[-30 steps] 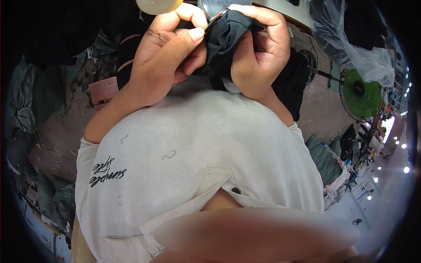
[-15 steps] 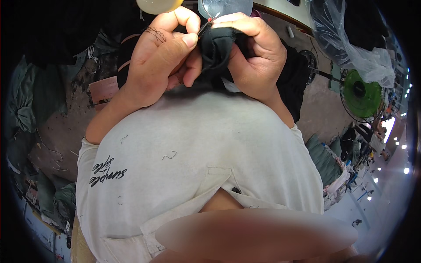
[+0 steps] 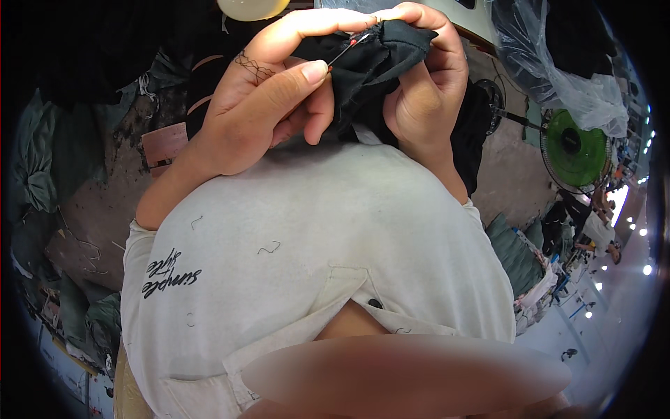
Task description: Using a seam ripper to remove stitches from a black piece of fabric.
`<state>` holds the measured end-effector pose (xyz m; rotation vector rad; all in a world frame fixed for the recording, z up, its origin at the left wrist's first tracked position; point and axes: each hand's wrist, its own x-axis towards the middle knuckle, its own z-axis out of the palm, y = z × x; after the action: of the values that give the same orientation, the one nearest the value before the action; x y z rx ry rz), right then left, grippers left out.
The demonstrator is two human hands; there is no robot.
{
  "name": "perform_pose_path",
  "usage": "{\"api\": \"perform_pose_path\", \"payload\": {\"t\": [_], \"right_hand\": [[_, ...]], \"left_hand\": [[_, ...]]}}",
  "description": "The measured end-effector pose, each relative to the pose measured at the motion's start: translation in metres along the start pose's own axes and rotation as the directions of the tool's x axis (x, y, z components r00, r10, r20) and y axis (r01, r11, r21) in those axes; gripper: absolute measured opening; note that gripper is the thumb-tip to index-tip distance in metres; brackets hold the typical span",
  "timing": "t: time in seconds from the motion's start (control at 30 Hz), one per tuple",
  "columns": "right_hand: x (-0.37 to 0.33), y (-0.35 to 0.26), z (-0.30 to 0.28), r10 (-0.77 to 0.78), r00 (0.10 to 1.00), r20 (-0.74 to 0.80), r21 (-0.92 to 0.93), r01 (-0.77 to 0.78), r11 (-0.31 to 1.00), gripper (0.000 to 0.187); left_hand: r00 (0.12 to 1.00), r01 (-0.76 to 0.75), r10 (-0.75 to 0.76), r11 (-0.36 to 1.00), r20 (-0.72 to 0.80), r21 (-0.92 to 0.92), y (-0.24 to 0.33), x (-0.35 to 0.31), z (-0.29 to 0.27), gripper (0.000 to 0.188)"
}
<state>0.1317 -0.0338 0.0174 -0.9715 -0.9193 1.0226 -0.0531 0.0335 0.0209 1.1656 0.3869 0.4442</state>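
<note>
In my left hand (image 3: 269,87) is a seam ripper (image 3: 341,54) with a thin dark shaft, red beads and a pale metal tip. Thumb and fingers close on its lower end, while the index finger stretches over to the cloth edge. Its tip lies against the folded edge of a black cloth piece (image 3: 377,66). My right hand (image 3: 436,84) grips that cloth, fingers behind and thumb in front, keeping the edge raised. Loose dark threads (image 3: 252,66) cling to the left hand near the base of the index finger. The cloth's lower part hangs toward my shirt.
A round cream-coloured object (image 3: 252,7) sits at the top edge. To the right stand a green fan (image 3: 574,146) and a clear plastic sheet (image 3: 558,70). Dark green cloth bundles (image 3: 38,153) lie at left, and more (image 3: 513,248) at right.
My right hand has shifted right, spreading the black cloth wider. The left index finger has straightened toward the cloth edge, and the seam ripper has moved slightly right and down.
</note>
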Motion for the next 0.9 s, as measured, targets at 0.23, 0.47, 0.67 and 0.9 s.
{"api": "perform_pose_path", "payload": {"t": [0.23,0.47,0.67,0.9], "right_hand": [[-0.001,0.000,-0.001,0.035,0.999,-0.030,0.012,-0.035,0.999,0.024],[0.017,0.043,-0.023,-0.286,0.944,0.162,0.020,0.286,0.958,0.018],[0.016,0.041,-0.024,-0.313,0.933,0.178,-0.008,0.319,0.948,0.016],[-0.008,0.001,-0.005,-0.027,0.998,-0.051,-0.122,0.021,0.992,0.015]], "left_hand": [[1.000,0.005,-0.005,1.000,-0.009,0.015,0.000,0.001,0.001,0.046],[0.999,0.018,-0.018,1.000,-0.040,-0.006,-0.002,-0.002,0.000,0.042],[1.000,0.019,-0.019,1.000,-0.022,0.003,0.001,-0.002,0.003,0.042],[0.999,0.010,-0.012,0.999,-0.038,-0.043,0.001,-0.001,0.007,0.039]]}}
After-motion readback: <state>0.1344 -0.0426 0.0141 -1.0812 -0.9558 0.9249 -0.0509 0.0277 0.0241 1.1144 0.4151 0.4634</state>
